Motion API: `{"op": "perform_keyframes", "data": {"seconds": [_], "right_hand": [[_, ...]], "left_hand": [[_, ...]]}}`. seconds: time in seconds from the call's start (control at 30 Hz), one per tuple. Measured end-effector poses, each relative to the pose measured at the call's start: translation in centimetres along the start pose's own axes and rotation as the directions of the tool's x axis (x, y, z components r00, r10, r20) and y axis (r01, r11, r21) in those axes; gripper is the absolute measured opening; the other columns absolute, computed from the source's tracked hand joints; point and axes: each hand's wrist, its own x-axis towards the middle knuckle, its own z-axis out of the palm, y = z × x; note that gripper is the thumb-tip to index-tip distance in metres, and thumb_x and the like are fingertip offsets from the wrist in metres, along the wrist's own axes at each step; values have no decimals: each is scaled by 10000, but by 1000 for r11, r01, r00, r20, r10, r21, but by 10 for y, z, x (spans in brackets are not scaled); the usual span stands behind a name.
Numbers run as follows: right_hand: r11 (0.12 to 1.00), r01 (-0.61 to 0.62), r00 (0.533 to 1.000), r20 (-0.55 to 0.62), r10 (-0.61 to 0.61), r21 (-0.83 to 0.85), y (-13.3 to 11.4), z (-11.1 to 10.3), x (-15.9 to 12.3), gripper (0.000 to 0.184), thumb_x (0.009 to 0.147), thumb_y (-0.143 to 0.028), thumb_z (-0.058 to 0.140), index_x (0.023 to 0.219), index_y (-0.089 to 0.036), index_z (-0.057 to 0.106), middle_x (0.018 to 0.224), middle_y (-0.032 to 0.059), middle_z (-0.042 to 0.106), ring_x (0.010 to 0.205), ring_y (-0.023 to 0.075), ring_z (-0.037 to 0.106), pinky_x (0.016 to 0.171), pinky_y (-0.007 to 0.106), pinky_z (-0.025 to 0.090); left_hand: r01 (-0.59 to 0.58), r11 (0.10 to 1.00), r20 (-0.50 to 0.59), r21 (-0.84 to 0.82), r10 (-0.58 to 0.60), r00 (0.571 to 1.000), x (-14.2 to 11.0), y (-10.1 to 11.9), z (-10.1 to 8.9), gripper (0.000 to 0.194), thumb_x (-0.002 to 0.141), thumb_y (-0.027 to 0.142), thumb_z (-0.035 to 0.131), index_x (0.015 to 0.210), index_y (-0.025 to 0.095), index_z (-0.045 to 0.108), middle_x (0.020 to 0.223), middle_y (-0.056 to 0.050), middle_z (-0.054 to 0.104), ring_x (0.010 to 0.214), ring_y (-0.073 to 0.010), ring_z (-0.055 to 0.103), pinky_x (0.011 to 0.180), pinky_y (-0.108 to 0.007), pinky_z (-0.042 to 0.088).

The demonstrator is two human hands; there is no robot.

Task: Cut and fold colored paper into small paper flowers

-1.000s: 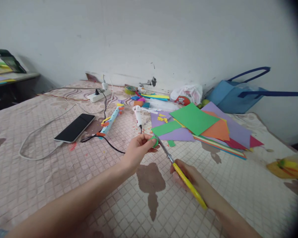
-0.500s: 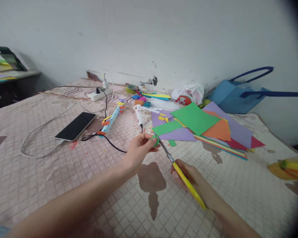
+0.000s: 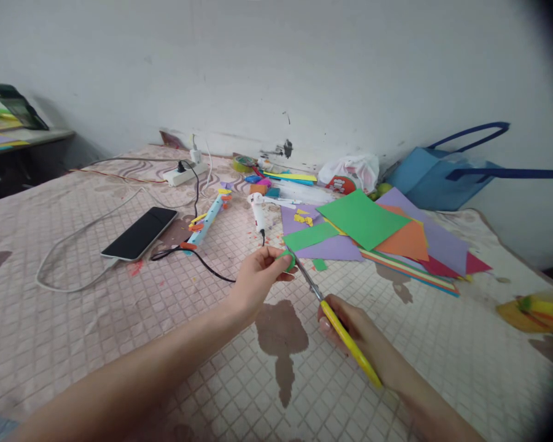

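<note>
Between the thumb and fingers of my left hand (image 3: 263,270) is a small rounded piece of green paper (image 3: 286,262). My right hand (image 3: 350,328) grips yellow-handled scissors (image 3: 348,341), with their metal blades pointing up and left at the paper's right edge. From this angle I cannot tell how far the blades are apart. Just past my hands lie a small green scrap (image 3: 319,264) and a green paper strip (image 3: 311,235) on purple paper (image 3: 336,250). A white glue gun (image 3: 257,212) rests beyond my left hand.
A black-screened phone (image 3: 141,234) with a white cable lies left, near a decorated light-blue strip (image 3: 207,222). A power strip (image 3: 185,174) stands behind. Coloured sheets (image 3: 363,218) are piled right, before a blue bag (image 3: 442,178). A yellow-orange item (image 3: 532,314) sits at far right.
Almost nothing differs. Both hands keep their places, with the scissor blades still at the green paper; the view has shifted very slightly.
</note>
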Motion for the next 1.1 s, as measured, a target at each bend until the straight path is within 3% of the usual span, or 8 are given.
{"op": "perform_keyframes", "data": {"seconds": [0.3, 0.6, 0.93, 1.1], "right_hand": [[999, -22, 1000, 17, 21, 49, -2, 1, -1, 190, 843, -347, 479, 729, -207, 421, 601, -47, 375, 527, 100, 321, 463, 224, 259], [998, 5, 1000, 13, -4, -62, -3, -1, -2, 185, 843, -353, 471, 748, -199, 438, 629, -33, 426, 551, 105, 364, 493, 231, 293], [997, -2, 1000, 31, 0, 80, -7, -2, -2, 248, 819, -448, 492, 753, -210, 475, 540, -53, 376, 477, 96, 318, 431, 217, 242], [999, -10, 999, 36, 9, 39, -4, -2, -3, 265, 827, -461, 473, 752, -209, 450, 566, -50, 371, 496, 99, 317, 437, 219, 248]], "left_hand": [[2, 1000, 9, -11, -2, 1000, 0, -1, -1, 187, 730, 276, 674, 722, 131, 557, 726, -25, 628, 703, -113, 583, 687, -263, 476], [-1, 1000, 13, -1, 1, 1000, 1, -2, -2, 188, 744, 277, 662, 742, 130, 546, 750, -32, 628, 716, -112, 583, 689, -259, 480], [3, 1000, 12, -4, -3, 1000, 0, -2, -1, 188, 738, 271, 668, 736, 129, 545, 744, -29, 623, 704, -108, 578, 681, -257, 482], [2, 1000, 8, -10, -2, 1000, 0, -3, -1, 185, 739, 267, 667, 733, 131, 543, 743, -27, 624, 708, -110, 581, 683, -259, 482]]}}
